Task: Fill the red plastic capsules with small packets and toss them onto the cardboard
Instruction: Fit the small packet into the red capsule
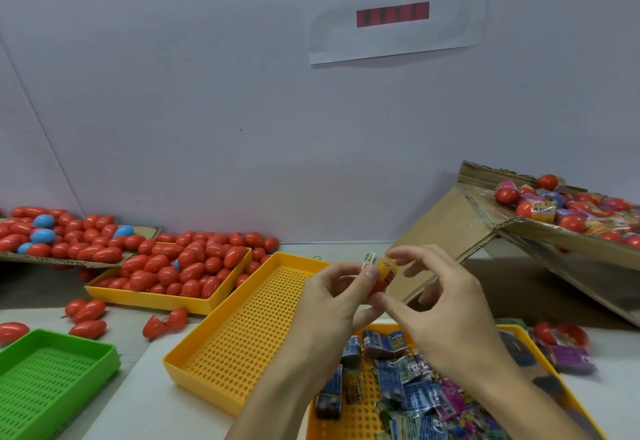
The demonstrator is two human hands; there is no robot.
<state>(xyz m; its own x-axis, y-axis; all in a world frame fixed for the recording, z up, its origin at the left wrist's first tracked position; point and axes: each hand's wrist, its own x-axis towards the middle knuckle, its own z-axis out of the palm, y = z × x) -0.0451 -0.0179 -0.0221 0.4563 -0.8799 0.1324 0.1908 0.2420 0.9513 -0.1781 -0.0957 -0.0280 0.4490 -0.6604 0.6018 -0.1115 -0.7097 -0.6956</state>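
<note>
Head view: left hand and right hand pinch glossy red capsule, crinkly packet inside.

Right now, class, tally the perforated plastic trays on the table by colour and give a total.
Yellow trays: 3, one full of red capsules, one bare, one holding small packets.
Green trays: 1.
Total: 4.
</note>
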